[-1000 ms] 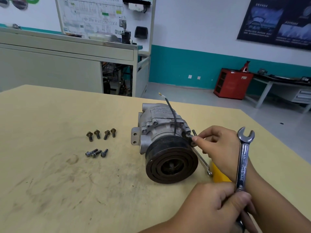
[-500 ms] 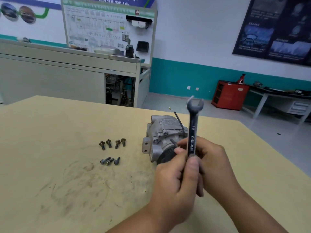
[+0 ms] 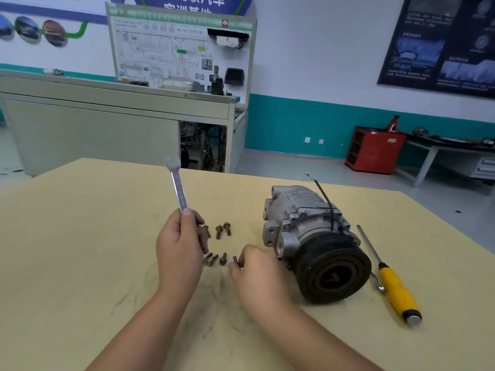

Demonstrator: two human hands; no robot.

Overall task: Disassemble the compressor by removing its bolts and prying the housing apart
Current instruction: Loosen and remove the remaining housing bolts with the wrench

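Bolt removal: our right hand (image 3: pixel 254 271) pinches a bolt (image 3: pixel 235 259) beside the loose bolts (image 3: pixel 219 231); our left hand (image 3: pixel 179 247) grips the wrench (image 3: pixel 179 190). Next, we judge: set it down.

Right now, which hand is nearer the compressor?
Right. The right hand sits just left of the compressor, pinching a bolt; the left hand is farther left, by the loose bolts, holding a wrench upright.

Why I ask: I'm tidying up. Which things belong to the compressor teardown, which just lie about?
Job: compressor, wrench in left hand, bolt pinched by right hand, loose bolts, yellow screwdriver.
Lying about: red cabinet, training board, poster.
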